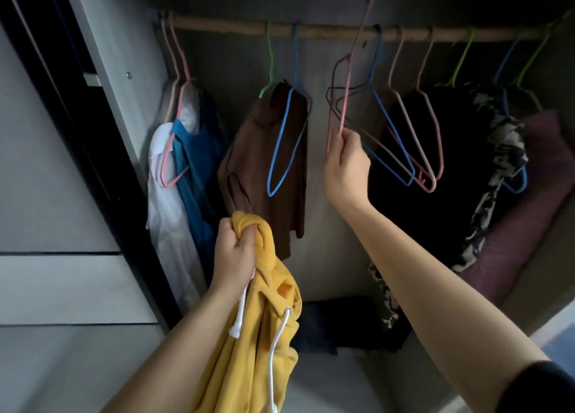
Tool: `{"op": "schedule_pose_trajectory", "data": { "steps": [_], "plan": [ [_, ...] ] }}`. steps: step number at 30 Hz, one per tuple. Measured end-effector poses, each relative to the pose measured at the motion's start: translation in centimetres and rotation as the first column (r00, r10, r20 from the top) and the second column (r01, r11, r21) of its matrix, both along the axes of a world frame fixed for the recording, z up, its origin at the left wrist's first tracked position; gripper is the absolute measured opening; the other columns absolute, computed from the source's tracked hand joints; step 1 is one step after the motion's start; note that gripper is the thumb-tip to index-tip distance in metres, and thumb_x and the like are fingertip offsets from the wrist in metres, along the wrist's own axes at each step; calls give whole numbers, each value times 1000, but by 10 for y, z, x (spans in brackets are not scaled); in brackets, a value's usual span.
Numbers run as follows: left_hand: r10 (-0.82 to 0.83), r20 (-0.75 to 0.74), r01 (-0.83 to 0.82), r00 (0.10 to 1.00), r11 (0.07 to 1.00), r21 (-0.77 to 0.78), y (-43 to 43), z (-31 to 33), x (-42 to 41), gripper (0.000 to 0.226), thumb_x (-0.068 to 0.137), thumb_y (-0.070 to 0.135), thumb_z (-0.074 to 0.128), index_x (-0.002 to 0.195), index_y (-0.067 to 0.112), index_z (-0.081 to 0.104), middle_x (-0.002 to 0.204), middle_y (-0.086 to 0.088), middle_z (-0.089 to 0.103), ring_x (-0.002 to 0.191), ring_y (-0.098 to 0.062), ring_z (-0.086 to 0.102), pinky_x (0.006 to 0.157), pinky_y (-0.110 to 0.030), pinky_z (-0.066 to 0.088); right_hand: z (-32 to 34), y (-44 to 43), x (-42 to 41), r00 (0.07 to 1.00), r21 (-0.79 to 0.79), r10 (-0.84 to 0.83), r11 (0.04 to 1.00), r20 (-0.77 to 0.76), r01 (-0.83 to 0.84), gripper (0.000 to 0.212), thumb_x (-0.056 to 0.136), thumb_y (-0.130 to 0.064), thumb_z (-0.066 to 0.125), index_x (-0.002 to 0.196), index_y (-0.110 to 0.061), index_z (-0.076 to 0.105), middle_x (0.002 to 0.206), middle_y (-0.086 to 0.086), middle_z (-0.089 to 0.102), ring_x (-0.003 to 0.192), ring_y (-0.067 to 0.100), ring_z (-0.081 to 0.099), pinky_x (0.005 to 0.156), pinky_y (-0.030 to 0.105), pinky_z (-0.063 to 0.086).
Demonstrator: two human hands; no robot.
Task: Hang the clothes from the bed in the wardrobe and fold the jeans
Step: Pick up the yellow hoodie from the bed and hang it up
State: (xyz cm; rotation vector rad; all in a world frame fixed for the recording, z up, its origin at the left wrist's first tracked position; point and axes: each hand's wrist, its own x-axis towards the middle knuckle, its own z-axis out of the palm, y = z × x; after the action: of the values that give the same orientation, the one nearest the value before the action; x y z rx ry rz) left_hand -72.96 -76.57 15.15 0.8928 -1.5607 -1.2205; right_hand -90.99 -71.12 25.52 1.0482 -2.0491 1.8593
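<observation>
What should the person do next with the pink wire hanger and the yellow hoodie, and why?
Probably bring the pink wire hanger down toward the yellow drawstring hoodie and slip one shoulder into its neck. The right hand grips the hanger's lower part, its hook raised above the wooden wardrobe rod, while the left hand holds the hoodie bunched, not yet on any hanger.

The rail (217,25) is bare between the pink hangers (180,67) at left and the green hanger (270,54). A narrower gap right of the brown top (258,163) is taken by the right hand (347,166) (gripping a raised hanger (348,73)). Further right, empty hangers (393,135) and black clothes (460,169) crowd the rail. Low in front, the left hand (233,250) bunches a yellow hoodie (249,350).
</observation>
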Motion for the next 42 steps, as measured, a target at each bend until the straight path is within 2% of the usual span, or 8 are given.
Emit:
{"op": "schedule_pose_trajectory", "data": {
  "steps": [4,10,14,22,29,34,37,42],
  "plan": [
    [20,31,-20,999,1000,5,7,-1,-1,7,98,29,52,96,23,54,92,-2,62,79,-9,62,68,-27,49,-61,50,-2,998,-6,8,1000,66,-8,31,99,-53,48,88,-24,50,68,-4,59,55,6,58,49,25,48],
    [32,121,-25,992,998,-54,27,-7,-8,13,98,28,52,105,17,54,94,1,60,84,-10,61,65,-20,46,-113,100,-26,976,141,-131,984,172,107,40,100,-45,51,71,-18,52,60,-7,53,54,-3,52,49,13,38],
    [61,167,-41,984,992,-119,38,-15,-14,10,96,27,58,102,19,58,94,5,62,85,-5,61,70,-22,50,-130,132,-23,988,51,-62,997,142,55,47,98,-43,56,60,-23,37,49,-13,40,45,3,38,44,13,29],
    [49,226,6,973,972,-237,58,-19,-31,5,92,21,65,89,21,60,84,4,66,79,-5,63,74,-28,55,-160,179,-42,973,138,-4,990,231,-29,32,99,-41,56,73,-23,58,55,-9,49,50,3,42,49,21,35],
    [233,265,-111,936,907,-406,62,-9,-39,16,89,20,69,104,13,71,94,2,60,79,-9,54,73,-24,42,-148,192,-48,968,122,77,986,240,-109,55,98,-50,53,69,-4,52,55,-4,45,49,6,38,47,20,33],
    [304,354,-106,884,869,-483,59,-2,-33,19,95,25,61,83,12,67,78,-3,66,72,-21,60,65,-30,42,-136,196,-55,950,330,140,915,278,-232,58,98,-49,52,61,-5,51,53,-6,47,46,8,40,45,19,34],
    [333,428,-115,840,881,-460,54,-3,-28,24,97,29,58,79,13,64,79,-5,67,74,-24,60,64,-32,43,-126,206,-63,935,425,232,843,267,-330,38,101,-45,49,80,-27,75,56,-6,50,50,7,47,54,24,41],
    [328,505,-137,799,916,-377,50,-10,-26,27,98,35,55,82,15,65,88,-8,68,84,-30,62,66,-34,44,-103,227,-72,889,528,383,716,250,-457,34,102,-41,49,81,-38,76,61,3,44,56,16,44,58,33,40]
  ]
}}
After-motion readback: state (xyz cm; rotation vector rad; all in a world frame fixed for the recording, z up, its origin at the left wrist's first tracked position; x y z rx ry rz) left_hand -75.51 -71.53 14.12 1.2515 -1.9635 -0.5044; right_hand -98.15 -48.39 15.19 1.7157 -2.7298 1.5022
